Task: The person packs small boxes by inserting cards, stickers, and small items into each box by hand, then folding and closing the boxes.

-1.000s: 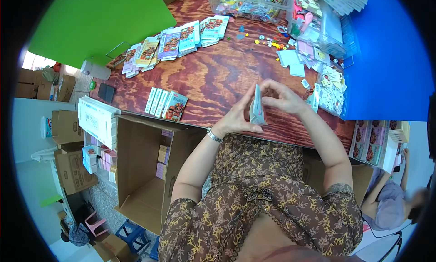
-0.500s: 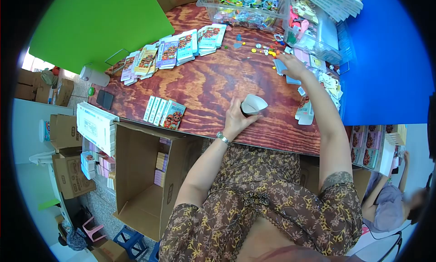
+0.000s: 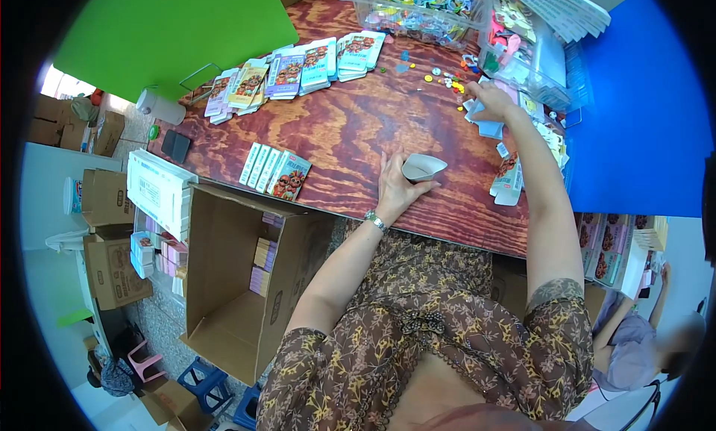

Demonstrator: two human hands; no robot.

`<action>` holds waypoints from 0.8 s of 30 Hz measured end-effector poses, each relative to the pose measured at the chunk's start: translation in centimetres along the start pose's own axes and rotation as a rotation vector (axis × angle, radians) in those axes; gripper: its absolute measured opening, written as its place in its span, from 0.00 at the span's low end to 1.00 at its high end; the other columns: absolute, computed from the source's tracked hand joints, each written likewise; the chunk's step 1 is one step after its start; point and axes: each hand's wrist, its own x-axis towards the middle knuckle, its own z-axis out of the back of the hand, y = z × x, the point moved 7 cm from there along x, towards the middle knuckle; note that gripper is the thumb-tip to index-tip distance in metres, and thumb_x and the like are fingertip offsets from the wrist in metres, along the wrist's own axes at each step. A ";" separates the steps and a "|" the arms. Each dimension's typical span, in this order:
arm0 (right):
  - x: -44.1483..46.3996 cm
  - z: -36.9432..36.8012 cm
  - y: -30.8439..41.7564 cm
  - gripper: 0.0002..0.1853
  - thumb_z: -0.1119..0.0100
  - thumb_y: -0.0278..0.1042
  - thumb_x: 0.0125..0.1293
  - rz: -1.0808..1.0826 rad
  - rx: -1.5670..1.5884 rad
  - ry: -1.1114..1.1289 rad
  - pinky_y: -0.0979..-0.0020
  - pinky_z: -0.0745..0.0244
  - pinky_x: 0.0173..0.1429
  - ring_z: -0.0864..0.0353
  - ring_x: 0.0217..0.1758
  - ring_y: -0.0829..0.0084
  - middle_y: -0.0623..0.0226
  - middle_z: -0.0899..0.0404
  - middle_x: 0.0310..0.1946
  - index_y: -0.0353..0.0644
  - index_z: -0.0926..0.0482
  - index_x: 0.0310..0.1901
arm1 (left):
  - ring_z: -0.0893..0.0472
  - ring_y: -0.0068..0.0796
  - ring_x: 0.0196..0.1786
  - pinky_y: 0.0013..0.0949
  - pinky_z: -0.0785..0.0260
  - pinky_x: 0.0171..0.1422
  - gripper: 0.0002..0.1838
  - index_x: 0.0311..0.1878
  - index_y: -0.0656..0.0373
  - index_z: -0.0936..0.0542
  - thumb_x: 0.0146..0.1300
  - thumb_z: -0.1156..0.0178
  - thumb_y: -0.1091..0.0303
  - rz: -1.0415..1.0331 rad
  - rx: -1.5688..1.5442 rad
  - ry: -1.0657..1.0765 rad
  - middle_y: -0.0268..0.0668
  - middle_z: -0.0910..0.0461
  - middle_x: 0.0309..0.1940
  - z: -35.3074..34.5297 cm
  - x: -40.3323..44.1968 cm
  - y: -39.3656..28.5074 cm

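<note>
My left hand [image 3: 400, 186] is closed around a small open carton [image 3: 424, 167], its white inside facing up, near the table's front edge. Over at the right, my right hand [image 3: 495, 104] has its fingers bent down at light blue cards [image 3: 488, 129], seemingly pinching the edge of one; the palm partly hides them. Small yellow, red and white trinkets [image 3: 456, 86] lie just beyond those fingertips. Below the right forearm lies a printed carton [image 3: 507, 181], partly covered by the arm.
Printed flat cartons [image 3: 287, 76] fan out along the back left. Several filled-looking boxes [image 3: 274, 173] stand in a row at the front left. Clear bins [image 3: 418, 17] of trinkets sit at the back. An open cardboard box [image 3: 224, 282] stands below the table edge. A co-worker [image 3: 634, 349] is at right.
The view has shifted slightly. The carton in my left hand has tilted, its opening now looking flatter. My right hand's fingers have drawn in a little at the light blue cards.
</note>
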 end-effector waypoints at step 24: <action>-14.3 7.2 15.9 0.10 0.38 0.17 0.64 0.359 0.668 -0.653 0.71 0.25 0.40 0.18 0.39 0.70 0.64 0.21 0.36 0.38 0.17 0.46 | 0.14 0.31 0.43 0.35 0.22 0.48 0.33 0.43 0.61 0.29 0.44 0.16 0.58 0.173 -0.214 -0.001 0.42 0.15 0.38 1.3 0.0 0.7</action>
